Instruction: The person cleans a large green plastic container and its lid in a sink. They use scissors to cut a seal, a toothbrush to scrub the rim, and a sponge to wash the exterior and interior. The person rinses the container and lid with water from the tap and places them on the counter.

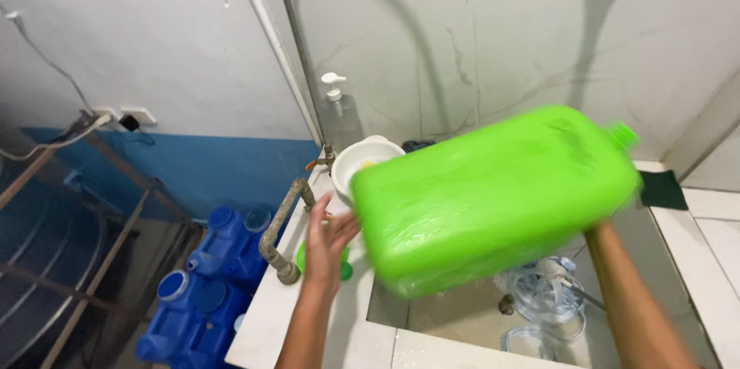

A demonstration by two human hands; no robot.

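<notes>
A large bright green plastic jug (493, 192) lies tilted on its side above the sink (462, 315), its capped neck at the upper right. My left hand (330, 242) presses flat, fingers spread, against the jug's bottom end. Only my right forearm shows; my right hand is hidden behind the jug's far underside. The jug is motion-blurred.
A clear glass pitcher (546, 296) and a clear lid (528, 338) lie in the sink. A white bowl (362, 159), a pump bottle (335, 103), a bent tap pipe (281, 234) and a dark green sponge (661, 190) sit around the counter. Blue water containers (208, 284) stand on the floor at left.
</notes>
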